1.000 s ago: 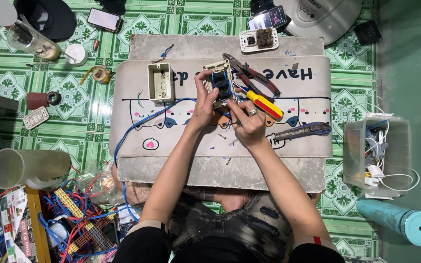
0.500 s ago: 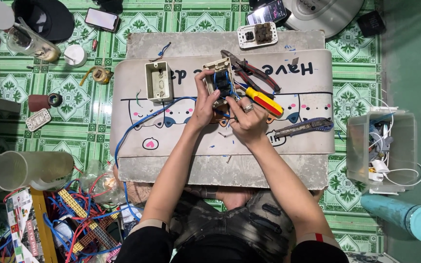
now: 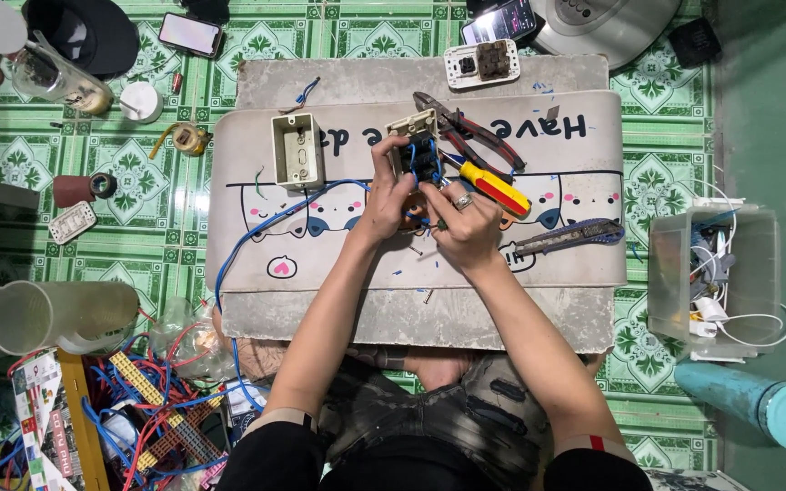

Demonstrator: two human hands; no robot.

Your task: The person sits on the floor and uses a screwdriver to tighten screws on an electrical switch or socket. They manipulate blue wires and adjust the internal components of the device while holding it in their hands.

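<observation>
My left hand grips a cream switch module with dark inserts and blue wires, held just above a pale printed mat. My right hand, with a ring on one finger, pinches a blue wire at the module's lower side; that wire loops left across the mat and off its front edge. A yellow and red screwdriver lies touching the right hand's far side. Dark pliers lie just beyond the module. A cream wall box stands left of my left hand.
A utility knife lies on the mat's right part. A socket plate sits on the board's far edge. A clear bin of cables, a teal tube, a plastic jug and tangled wires surround the board.
Both hands stay on the switch module with only small finger movements. The view has shifted slightly.
</observation>
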